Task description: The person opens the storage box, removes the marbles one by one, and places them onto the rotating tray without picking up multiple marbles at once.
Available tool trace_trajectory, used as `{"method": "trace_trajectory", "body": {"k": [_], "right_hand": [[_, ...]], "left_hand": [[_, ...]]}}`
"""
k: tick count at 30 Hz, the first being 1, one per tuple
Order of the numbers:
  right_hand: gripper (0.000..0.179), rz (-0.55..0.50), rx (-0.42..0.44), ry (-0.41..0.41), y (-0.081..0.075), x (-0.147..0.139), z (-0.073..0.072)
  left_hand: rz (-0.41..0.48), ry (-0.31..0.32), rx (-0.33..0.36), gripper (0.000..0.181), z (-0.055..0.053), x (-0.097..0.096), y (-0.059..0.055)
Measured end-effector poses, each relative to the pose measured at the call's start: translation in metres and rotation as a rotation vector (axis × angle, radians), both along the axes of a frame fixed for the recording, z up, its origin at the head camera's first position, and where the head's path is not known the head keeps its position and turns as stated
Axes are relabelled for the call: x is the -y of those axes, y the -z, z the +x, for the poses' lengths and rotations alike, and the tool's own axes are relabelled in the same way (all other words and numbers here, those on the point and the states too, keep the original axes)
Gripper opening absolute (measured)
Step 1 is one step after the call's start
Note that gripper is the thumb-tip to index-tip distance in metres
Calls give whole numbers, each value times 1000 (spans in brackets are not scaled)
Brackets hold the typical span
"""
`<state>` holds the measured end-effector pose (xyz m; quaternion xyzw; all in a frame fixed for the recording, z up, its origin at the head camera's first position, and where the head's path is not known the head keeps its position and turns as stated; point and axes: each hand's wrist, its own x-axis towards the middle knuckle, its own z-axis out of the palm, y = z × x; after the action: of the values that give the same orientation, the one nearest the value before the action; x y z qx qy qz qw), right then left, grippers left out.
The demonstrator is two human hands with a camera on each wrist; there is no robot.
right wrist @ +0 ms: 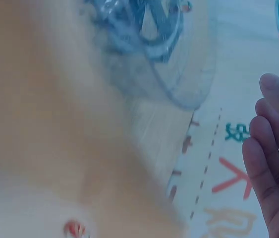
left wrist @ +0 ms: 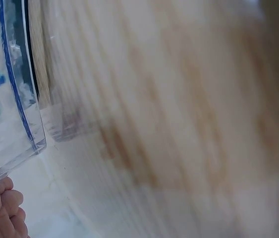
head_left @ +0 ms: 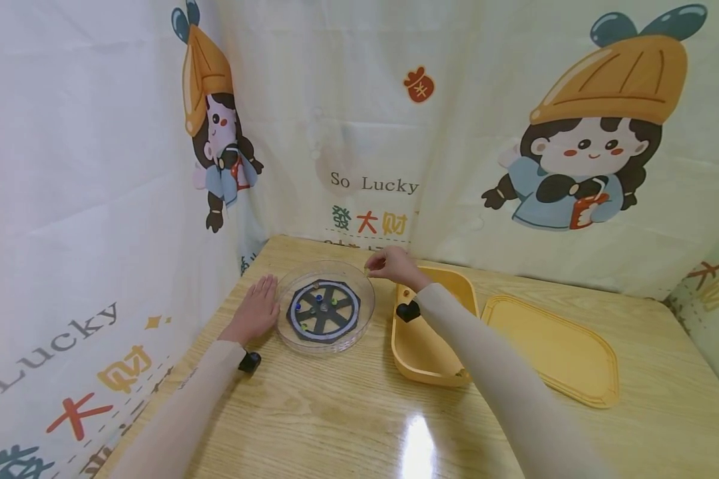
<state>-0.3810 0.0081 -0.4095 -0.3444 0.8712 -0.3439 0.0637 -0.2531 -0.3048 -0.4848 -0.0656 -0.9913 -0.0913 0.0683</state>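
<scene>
A clear round dish (head_left: 320, 350) stands on the table, with a dark spoked wheel-shaped piece (head_left: 320, 324) inside. Several small marbles, such as a blue one (head_left: 297, 307) and a green one (head_left: 303, 326), lie on that piece. My left hand (head_left: 257, 307) rests beside the dish's left wall, fingers straight; in the left wrist view, part of a hand (left wrist: 3, 206) shows right at the dish's edge. At the far right rim, my right hand (head_left: 392, 265) pinches a tiny yellowish marble-like thing, mostly hidden by the fingertips. In the right wrist view its fingers (right wrist: 258, 153) are bent toward the thumb.
An orange-yellow box (head_left: 431, 356) with a few small pieces in it stands right of the dish, under my right forearm. Beyond it lies a flat yellow lid (head_left: 551, 352). A printed cloth (head_left: 455, 133) hangs behind the table and along its left side.
</scene>
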Motion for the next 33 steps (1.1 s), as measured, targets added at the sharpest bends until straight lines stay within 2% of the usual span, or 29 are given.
{"method": "trace_trajectory", "body": {"k": [14, 22, 33], "right_hand": [[10, 108, 26, -59, 12, 47, -1], [7, 155, 1, -84, 21, 59, 1], [6, 310, 72, -85, 24, 66, 5]], "left_hand": [[-5, -1, -8, 58, 0, 0, 0], [-8, 5, -26, 58, -2, 1, 3], [-13, 1, -23, 57, -1, -1, 1]]}}
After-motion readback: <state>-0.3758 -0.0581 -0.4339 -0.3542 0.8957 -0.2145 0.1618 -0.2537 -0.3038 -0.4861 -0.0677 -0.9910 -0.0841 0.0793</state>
